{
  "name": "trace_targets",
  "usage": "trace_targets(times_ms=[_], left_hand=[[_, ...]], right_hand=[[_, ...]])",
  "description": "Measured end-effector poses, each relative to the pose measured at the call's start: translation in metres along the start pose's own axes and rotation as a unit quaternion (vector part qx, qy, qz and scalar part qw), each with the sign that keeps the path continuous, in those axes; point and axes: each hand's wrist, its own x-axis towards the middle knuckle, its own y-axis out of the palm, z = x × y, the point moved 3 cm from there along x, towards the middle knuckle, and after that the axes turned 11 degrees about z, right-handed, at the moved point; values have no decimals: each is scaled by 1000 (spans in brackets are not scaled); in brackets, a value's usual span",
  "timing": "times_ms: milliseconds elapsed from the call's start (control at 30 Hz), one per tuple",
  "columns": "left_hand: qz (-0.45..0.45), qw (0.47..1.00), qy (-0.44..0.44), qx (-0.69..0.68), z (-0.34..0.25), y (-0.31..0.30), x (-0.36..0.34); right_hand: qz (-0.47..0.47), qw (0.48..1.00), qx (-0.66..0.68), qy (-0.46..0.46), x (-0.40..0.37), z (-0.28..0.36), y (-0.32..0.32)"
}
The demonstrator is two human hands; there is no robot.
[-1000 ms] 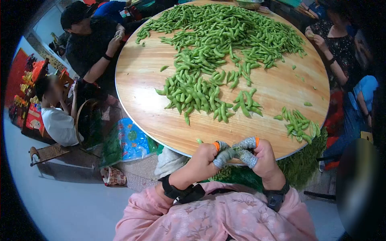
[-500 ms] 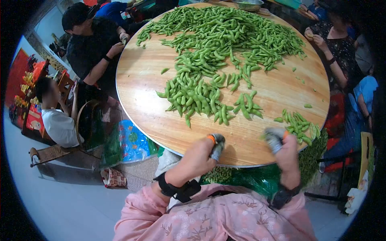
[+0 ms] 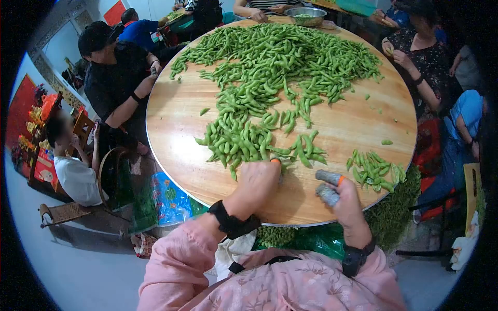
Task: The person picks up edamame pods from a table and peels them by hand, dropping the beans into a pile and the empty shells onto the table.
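Observation:
A round wooden table bears a large heap of green pods. My left hand reaches over the near edge of the pods, back of the hand up; its fingertips are mostly hidden, and what they may hold cannot be made out. To the right, my right hand hovers above bare wood with grey-wrapped fingertips and an orange band. Its thumb and finger are apart with nothing between them. A small group of pods lies right of my right hand, near the table's edge.
A metal bowl stands at the far edge. People sit around: one in black at the left, one in a patterned top at the right. Stripped stems lie below the right edge, and loose pods below the near edge.
My left hand has moved forward and left to the pods. My right hand has shifted left, away from the small group. The view has tilted up slightly.

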Motion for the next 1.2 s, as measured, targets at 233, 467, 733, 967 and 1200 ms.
trace_targets(times_ms=[233,467,733,967,1200], left_hand=[[-11,999,10,-35,-15,2,-40],[-48,975,69,-205,-13,-11,-50],[33,967,47,-249,-9,9,-51],[58,996,-24,-63,-3,15,-41],[40,952,-11,-304,-9,2,-50]], right_hand=[[81,957,268,72,18,-10,30],[106,966,230,47,19,-14,33],[118,967,207,95,9,-14,31],[86,988,101,74,2,-18,18],[84,984,140,65,-3,-1,34]])
